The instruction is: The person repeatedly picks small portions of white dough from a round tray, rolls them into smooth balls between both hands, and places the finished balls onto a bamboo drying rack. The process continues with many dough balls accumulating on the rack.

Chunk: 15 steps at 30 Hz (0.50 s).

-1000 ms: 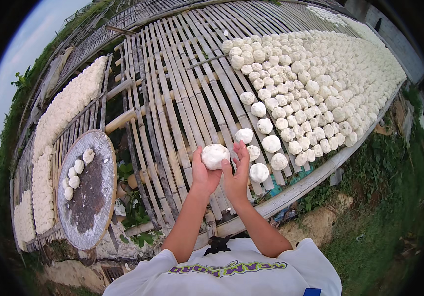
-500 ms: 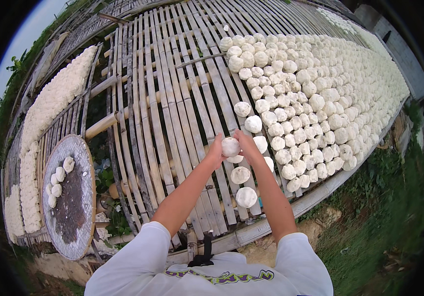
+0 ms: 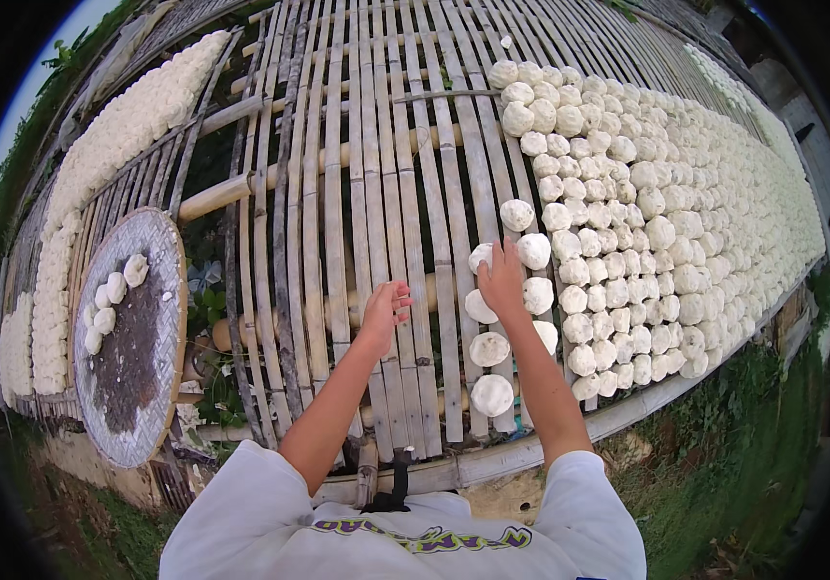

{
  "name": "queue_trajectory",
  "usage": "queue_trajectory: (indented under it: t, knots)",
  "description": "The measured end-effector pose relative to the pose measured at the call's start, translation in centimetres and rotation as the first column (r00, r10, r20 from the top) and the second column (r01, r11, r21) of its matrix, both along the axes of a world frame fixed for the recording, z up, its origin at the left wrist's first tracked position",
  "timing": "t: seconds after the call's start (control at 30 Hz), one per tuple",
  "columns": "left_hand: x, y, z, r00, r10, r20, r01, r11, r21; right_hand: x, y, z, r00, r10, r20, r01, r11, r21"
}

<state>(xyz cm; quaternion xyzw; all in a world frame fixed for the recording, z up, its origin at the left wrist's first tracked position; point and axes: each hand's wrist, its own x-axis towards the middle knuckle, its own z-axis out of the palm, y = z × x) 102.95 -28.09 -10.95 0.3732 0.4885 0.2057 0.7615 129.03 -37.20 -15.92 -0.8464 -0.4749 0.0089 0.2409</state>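
Partly beneath the right hand [image 3: 503, 282] lies a round white ball [image 3: 479, 257].

1. White balls [image 3: 489, 349]: matt, chalky look, slightly lumpy; I get no gloss off them.
2. Pale packed strip on the left [image 3: 135, 126]: matt, rough, coarse-grained from where I sit.
3. Slatted rack [image 3: 362, 184]: split bamboo by its look, weathered grey-tan, dull, nodes showing.
4. Support pole [image 3: 212, 198]: round bamboo, smoother than the slats, faint sheen.
5. Round tray [image 3: 162, 242]: woven strips, whitish and dusty; I read the dark patch [image 3: 130, 377] as matt, mottled.
6. Shirt [image 3: 251, 503]: white cloth, soft, matt, with a coloured print.
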Motion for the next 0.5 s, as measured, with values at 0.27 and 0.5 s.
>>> queue_trajectory:
  t: [0.27, 0.5]
  knots:
    - [-28.1, -6.9, 9.3, 0.977, 0.213, -0.007, -0.213, 0.974, -0.074, -5.8, -1.1, 3.4, 0.993, 0.087, -0.077, -0.077, 0.989, 0.123]
    - [-48.0, -0.8, 17.9, 0.881, 0.469, 0.063, -0.459, 0.813, 0.358, -19.9, -6.7, 4.8, 0.846, 0.083, -0.527, -0.051, 0.996, 0.075]
